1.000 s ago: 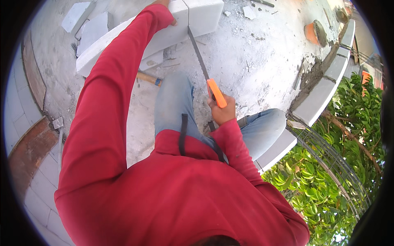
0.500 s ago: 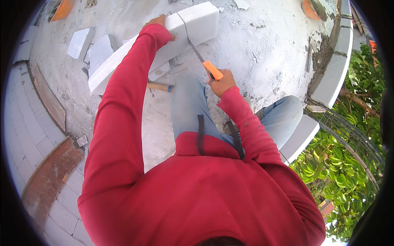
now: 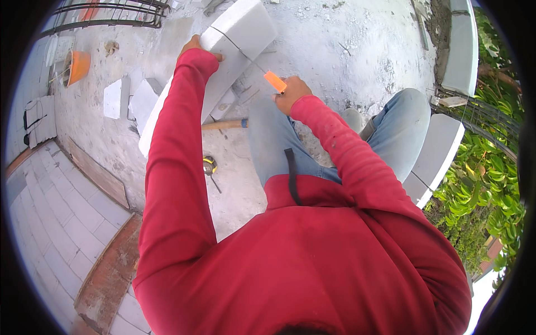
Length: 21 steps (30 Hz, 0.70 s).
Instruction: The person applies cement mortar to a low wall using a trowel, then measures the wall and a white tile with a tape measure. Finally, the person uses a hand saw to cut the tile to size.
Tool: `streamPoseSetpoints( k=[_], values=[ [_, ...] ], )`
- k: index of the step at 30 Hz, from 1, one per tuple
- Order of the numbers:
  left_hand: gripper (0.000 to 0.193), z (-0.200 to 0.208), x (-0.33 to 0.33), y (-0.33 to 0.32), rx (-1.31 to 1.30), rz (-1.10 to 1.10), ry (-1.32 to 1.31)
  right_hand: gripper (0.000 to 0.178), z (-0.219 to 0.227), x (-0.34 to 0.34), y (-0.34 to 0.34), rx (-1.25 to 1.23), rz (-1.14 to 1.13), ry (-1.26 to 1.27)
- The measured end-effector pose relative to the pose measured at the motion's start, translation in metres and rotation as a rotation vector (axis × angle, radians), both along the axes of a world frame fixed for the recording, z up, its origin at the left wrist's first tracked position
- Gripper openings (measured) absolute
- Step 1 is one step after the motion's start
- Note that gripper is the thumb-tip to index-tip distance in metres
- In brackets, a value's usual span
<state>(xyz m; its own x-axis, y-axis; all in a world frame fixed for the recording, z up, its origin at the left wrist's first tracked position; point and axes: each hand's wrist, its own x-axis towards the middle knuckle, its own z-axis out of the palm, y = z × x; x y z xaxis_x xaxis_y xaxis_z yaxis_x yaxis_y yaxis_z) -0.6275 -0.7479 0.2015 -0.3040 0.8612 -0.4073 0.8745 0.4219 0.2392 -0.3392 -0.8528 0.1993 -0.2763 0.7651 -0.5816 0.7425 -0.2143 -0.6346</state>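
A long white lightweight block (image 3: 245, 30) lies slanted in front of me, with a narrow dark cut running across it near its far end. My left hand (image 3: 200, 48) grips the block's upper edge just left of that cut, thumb over the near face. In my right hand (image 3: 292, 95) is the orange handle of a handsaw (image 3: 274, 81). Its thin blade reaches up and left into the cut; the tip is hidden. Below the block, beside my left knee, lies a wooden tool handle (image 3: 223, 125), its other end out of sight.
A tape measure (image 3: 209, 164) lies by my left sleeve. Broken block pieces (image 3: 115, 99) and an orange bucket (image 3: 79, 67) are at left, with steel reinforcement bars (image 3: 111, 22) behind. A low block wall (image 3: 460, 50) and leafy plants (image 3: 486, 190) border the right side.
My right hand and the saw have moved up and left toward the block, and less blade shows outside it. My left hand keeps its hold. The view has shifted, bringing the tape measure into sight.
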Motion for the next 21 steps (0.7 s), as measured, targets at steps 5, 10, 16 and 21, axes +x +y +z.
streamPoseSetpoints(
  k=[5,10,16,21],
  values=[
    [0.091,-0.008,-0.057,-0.015,0.058,0.098,-0.11,0.038,0.08,0.083,-0.084,0.056,0.041,0.171],
    [0.099,0.002,-0.01,-0.001,-0.005,0.023,-0.108,0.046,-0.005,0.022,-0.019,0.033,0.007,0.075],
    [0.092,-0.011,-0.04,-0.013,0.074,0.121,-0.102,0.055,0.043,0.093,-0.084,0.16,0.05,0.177],
    [0.095,-0.007,-0.043,-0.012,-0.011,0.053,-0.125,0.055,0.034,0.062,-0.059,0.15,0.12,0.079]
  ],
)
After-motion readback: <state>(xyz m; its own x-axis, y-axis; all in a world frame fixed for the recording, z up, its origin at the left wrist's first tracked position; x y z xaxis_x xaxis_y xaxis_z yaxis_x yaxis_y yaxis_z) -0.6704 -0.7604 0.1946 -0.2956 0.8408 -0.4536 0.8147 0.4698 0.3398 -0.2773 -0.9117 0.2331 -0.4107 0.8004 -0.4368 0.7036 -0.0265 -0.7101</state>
